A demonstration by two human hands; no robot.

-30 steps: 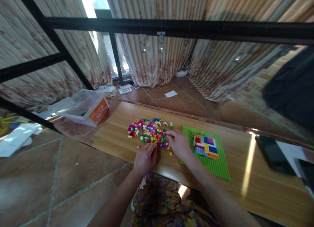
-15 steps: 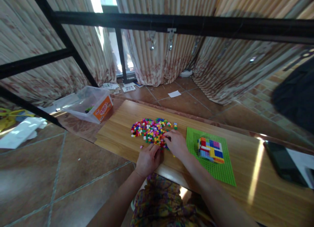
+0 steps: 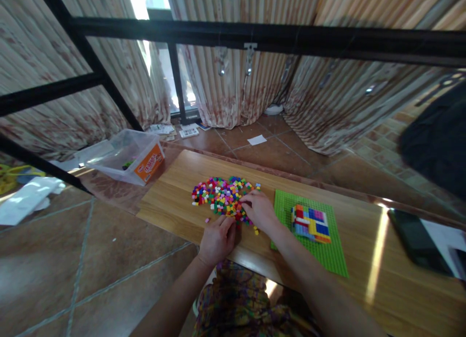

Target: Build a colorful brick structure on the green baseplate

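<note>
A heap of small multicoloured toy bricks [image 3: 222, 193] lies spread on the wooden table. At the heap's near edge is my left hand [image 3: 217, 239], its fingers curled closed with the tips pointing down; anything between them is too small to make out. My right hand [image 3: 260, 211] reaches into the right side of the heap, with thumb and forefinger apart among the bricks. To the right, a block built of coloured bricks [image 3: 310, 224] sits on a green baseplate [image 3: 335, 259]. My right forearm passes over the plate's near left corner.
A clear plastic box [image 3: 120, 155] with an orange label stands past the table's left end. On the right of the wooden table [image 3: 171, 181] lie a dark flat device [image 3: 418, 242] and white paper. A black metal bar [image 3: 233, 33] crosses in front of the curtains.
My right hand has shifted slightly left over the bricks, and a few yellow bricks by its wrist now show more. My left hand stays nearly in place. The whole view has shifted a little.
</note>
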